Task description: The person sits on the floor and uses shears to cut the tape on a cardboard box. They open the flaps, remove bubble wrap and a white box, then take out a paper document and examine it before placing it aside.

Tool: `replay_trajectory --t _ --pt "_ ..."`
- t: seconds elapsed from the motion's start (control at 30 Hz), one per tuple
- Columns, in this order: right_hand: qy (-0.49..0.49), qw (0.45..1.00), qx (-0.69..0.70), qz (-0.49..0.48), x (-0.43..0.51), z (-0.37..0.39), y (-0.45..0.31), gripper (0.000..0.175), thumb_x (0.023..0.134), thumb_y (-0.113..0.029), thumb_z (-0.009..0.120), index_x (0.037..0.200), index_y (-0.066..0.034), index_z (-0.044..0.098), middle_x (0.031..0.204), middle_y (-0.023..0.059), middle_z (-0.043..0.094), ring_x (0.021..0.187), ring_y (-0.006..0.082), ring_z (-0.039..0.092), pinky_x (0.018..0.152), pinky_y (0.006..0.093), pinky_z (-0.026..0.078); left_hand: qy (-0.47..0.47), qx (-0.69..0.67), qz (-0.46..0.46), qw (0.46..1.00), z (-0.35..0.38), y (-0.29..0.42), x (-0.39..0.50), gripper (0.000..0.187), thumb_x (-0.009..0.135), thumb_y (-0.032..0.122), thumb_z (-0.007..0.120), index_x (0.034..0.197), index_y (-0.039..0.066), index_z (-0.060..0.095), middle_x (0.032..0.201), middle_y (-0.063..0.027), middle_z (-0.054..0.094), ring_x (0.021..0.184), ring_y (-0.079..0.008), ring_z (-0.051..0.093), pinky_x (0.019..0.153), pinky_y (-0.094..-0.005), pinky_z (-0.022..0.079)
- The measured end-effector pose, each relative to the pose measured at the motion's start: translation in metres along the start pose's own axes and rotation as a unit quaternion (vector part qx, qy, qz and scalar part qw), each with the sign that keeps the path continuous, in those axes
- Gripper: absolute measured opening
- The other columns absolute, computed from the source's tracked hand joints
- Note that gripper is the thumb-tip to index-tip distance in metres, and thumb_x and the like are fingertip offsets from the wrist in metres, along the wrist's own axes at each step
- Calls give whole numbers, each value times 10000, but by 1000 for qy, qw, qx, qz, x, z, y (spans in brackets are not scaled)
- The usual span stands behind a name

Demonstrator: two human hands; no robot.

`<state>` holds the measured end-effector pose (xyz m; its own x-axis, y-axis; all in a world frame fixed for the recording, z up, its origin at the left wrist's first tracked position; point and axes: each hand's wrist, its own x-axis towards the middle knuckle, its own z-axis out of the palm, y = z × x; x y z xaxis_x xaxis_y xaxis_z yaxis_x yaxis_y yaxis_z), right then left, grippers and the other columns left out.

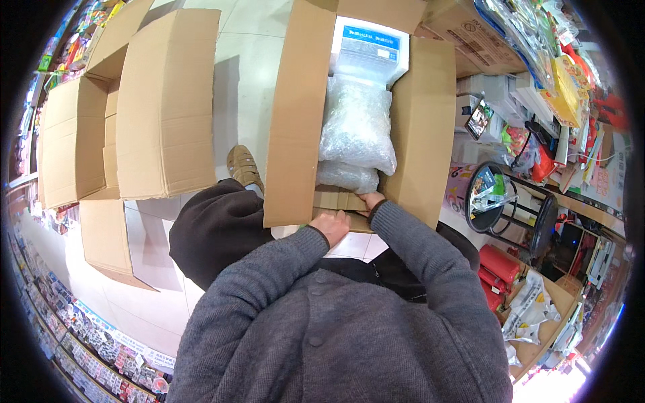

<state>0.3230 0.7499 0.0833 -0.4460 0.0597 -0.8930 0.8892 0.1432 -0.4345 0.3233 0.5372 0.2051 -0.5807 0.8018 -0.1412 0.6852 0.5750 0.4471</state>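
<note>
An open cardboard box [421,126] stands upright before me with its side flaps spread outward. Over its near edge curl the fingers of my left hand [332,226]. My right hand [372,200] reaches inside at the near right corner, against a bubble-wrapped bundle [358,121]; its fingertips are hidden. Below that bundle's near end shows a second wrapped lump [347,175]. A folded cardboard piece [340,200] lies between the wrap and the box's near edge. At the far end sits a white package with a blue label [370,45], which bears writing.
Another open cardboard box [166,106] stands on the tiled floor at left. To the right are a waste bin [461,194], a black stool [544,226], red rolls [499,267] and a phone [478,120]. Shelves of small goods [101,352] line the lower left.
</note>
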Motion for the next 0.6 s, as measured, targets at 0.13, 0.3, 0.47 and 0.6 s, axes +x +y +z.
replay_trajectory --t 0.13,0.3,0.47,0.6 --pt "-8 973 226 54 -34 -2 -23 272 849 -76 533 1120 -72 510 1075 95 574 1014 241 556 847 467 465 21 -4 8 1000 2 -2 1 113 761 136 501 739 38 553 705 -114 581 649 -231 629 541 -348 507" --pt "71 904 394 152 -57 9 -44 263 850 -92 507 1110 -52 504 1093 119 562 1029 269 537 900 435 443 16 -20 -10 1000 1 -1 5 123 760 139 506 751 31 564 708 -121 588 634 -239 628 546 -355 508" --pt "88 832 529 139 -51 21 -35 260 865 -145 454 1084 -33 538 1098 123 563 1064 263 508 946 368 406 28 -41 -17 999 3 11 12 134 772 127 497 786 16 571 722 -129 580 619 -256 626 540 -364 510" --pt "118 811 565 96 -50 34 -28 287 888 -163 422 1124 -23 506 1104 141 571 1015 282 548 928 392 439 12 -48 -10 999 8 16 14 151 773 112 496 817 -5 580 711 -134 561 607 -262 622 529 -371 511"
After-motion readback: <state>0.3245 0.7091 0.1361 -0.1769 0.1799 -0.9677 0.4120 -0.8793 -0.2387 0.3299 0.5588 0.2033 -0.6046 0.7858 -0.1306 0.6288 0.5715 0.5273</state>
